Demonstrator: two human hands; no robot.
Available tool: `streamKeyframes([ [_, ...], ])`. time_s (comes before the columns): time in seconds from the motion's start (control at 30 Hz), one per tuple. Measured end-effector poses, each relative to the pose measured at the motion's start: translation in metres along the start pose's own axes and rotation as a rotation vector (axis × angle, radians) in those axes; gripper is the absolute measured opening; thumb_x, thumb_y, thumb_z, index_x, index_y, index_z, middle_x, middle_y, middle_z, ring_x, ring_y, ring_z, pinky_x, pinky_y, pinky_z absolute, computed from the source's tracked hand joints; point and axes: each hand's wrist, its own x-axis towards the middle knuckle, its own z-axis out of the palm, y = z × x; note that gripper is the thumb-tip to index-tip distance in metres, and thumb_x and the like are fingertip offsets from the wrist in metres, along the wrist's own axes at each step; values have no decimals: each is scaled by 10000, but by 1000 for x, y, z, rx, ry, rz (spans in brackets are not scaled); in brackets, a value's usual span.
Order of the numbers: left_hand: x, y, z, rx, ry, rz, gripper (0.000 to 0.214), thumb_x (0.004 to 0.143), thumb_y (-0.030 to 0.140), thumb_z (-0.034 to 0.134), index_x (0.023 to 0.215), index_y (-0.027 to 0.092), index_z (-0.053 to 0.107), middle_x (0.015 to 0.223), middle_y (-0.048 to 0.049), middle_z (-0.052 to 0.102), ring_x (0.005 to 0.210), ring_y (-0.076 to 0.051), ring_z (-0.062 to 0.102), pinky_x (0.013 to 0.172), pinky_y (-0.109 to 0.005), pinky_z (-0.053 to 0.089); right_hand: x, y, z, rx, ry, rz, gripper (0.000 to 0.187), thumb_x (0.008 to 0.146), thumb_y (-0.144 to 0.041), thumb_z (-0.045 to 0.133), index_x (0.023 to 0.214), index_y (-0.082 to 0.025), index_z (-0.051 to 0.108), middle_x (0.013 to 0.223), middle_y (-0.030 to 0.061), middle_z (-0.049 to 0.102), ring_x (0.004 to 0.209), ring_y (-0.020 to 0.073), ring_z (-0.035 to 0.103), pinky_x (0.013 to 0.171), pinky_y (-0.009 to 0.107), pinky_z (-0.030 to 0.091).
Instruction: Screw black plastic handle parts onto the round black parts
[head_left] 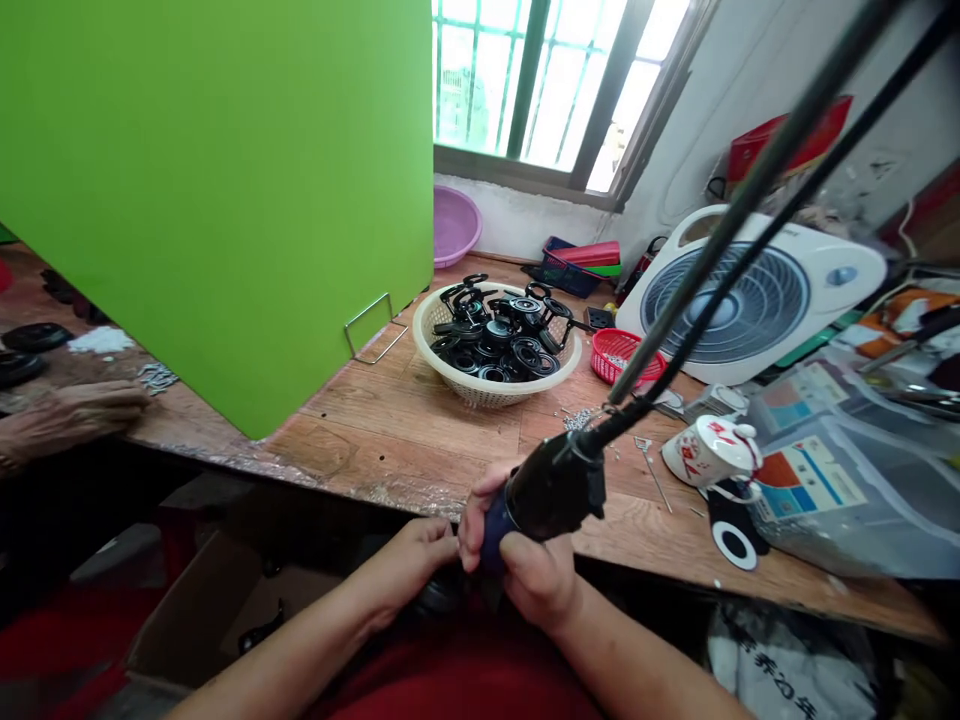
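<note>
I see my right hand [536, 570] wrapped tight around the dark grip of a hanging power screwdriver [551, 490], its cable running off toward 1 o'clock, while my left hand [420, 550] has its fingers pinched shut on a small black part [442, 595] just under the tool at the table edge, at 6 o'clock. The part is mostly hidden, round and dark as far as I can tell. I judge the work well short of done: the cream basket [450, 385] at 12 o'clock is heaped with similar black ringed pieces. Loose screws [577, 420] lie near it, at 1 o'clock.
</note>
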Motion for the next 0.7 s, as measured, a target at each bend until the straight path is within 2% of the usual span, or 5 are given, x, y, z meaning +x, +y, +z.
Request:
streamKeyframes([
  [0.2, -21, -13, -79, 823, 149, -3, 210, 713, 363, 561, 686, 175, 472, 661, 14, 528, 642, -154, 488, 574, -242, 312, -1, -16, -64, -182, -53, 117, 741, 698, -619, 663, 1269, -200, 444, 889, 91, 652, 782, 254, 634, 695, 394, 500],
  [0.37, -51, -9, -135, 1255, 383, -186, 125, 680, 296, 549, 731, 181, 542, 776, -41, 614, 733, -233, 572, 628, -283, 343, -9, -41, -173, -775, 449, 31, 505, 829, -619, 485, 1099, -203, 578, 939, 92, 644, 835, 247, 611, 730, 376, 490],
  [0.43, -54, 11, -132, 1223, 292, -148, 157, 719, 338, 553, 736, 183, 553, 769, -35, 621, 743, -231, 577, 626, -278, 362, -16, -42, -213, -1195, 618, 109, 435, 789, -550, 585, 1009, -176, 614, 935, 99, 646, 824, 249, 595, 754, 380, 472],
  [0.53, -44, 59, -105, 1107, 137, 155, 234, 820, 415, 505, 817, 192, 573, 791, -6, 613, 769, -188, 564, 666, -257, 404, -28, -34, -252, -1585, 559, 147, 327, 809, -466, 562, 911, -167, 643, 913, 101, 630, 858, 260, 567, 793, 399, 444],
  [0.7, 22, 155, -49, 1086, 330, 737, 251, 841, 401, 530, 978, 196, 578, 938, -29, 621, 813, -170, 570, 719, -277, 450, -38, -17, -268, -1795, 502, 56, 252, 861, -369, 475, 788, -179, 623, 838, 80, 602, 839, 251, 541, 801, 395, 419],
])
